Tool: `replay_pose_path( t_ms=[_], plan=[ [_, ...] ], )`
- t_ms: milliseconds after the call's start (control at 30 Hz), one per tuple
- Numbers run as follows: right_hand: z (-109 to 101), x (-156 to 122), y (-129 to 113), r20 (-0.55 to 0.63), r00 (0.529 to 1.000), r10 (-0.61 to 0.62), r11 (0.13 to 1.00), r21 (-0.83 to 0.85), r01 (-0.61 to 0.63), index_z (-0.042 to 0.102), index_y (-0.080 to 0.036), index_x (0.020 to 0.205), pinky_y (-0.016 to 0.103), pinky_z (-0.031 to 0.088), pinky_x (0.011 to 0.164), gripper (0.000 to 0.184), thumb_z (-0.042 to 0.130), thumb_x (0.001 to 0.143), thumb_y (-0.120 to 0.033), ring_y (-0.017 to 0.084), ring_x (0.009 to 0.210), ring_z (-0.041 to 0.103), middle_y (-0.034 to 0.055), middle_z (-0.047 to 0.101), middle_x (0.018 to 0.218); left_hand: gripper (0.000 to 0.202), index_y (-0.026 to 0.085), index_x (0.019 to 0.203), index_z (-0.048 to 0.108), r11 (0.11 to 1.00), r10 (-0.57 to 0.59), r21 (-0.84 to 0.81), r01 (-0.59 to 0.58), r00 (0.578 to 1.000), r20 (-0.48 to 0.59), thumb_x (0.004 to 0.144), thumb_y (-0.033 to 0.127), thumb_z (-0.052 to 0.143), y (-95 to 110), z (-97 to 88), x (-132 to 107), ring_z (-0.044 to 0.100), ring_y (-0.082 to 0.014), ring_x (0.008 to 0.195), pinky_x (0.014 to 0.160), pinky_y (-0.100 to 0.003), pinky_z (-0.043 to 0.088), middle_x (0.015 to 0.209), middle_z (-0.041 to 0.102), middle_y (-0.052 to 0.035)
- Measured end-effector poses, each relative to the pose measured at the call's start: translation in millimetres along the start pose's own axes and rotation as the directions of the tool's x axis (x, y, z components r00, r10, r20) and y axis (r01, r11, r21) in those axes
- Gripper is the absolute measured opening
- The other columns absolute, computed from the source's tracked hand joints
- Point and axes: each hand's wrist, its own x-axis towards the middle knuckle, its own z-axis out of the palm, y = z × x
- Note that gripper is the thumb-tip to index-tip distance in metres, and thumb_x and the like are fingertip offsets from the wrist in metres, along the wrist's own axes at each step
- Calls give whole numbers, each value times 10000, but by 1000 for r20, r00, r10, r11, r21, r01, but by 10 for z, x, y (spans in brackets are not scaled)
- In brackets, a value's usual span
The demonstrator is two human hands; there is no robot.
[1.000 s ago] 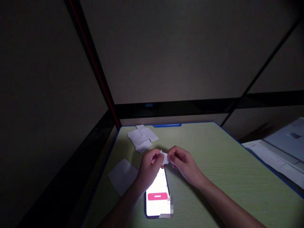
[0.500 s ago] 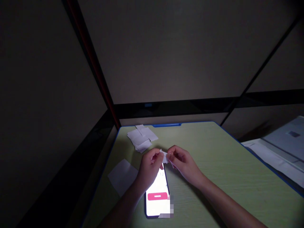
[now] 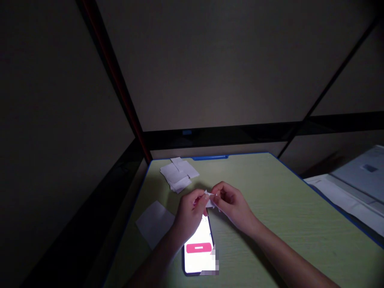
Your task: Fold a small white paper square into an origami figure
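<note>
A small folded piece of white paper (image 3: pixel 210 199) is pinched between my two hands, above the top end of a phone. My left hand (image 3: pixel 191 210) grips its left side with thumb and fingers. On the other side, my right hand (image 3: pixel 233 203) pinches the paper's right edge. Below them the phone (image 3: pixel 198 262) lies face up with a bright white screen and a red button; my left hand covers part of it. Left of my left hand, a flat sheet of white paper (image 3: pixel 154 223) rests partly under my forearm.
Several white paper pieces (image 3: pixel 177 175) are piled near the far left of the green table (image 3: pixel 288 224), which has a blue rim. Beyond its right edge are a pale box-like object (image 3: pixel 363 172) and white sheets. Dark panelled walls (image 3: pixel 210 72) stand close behind and left.
The folded paper and the fingertips have shifted very slightly. The number on the phone screen has gone from 12 to 13. The pile and the flat sheet stay put.
</note>
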Motion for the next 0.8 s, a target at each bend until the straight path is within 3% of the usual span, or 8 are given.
replay_pose_path(
  t_ms=[400,800],
  plan=[
    [-40,15,9,-56,998,-20,998,-58,16,543,-183,709,251,296,489,132,603,761,-289,116,530,384,-44,441,599,147,158,835,609,1000,-14,-20,13,996,-85,821,281,528,-55,41,0,524,-108,521,492,-200,409,620,558,16],
    [-25,23,64,-11,1000,-29,998,-55,28,570,-170,731,255,351,535,124,611,781,-276,129,589,449,-21,517,639,143,165,769,577,961,109,260,-93,993,-50,855,231,484,-173,31,-19,509,-100,572,523,-199,371,639,559,16]
  ],
)
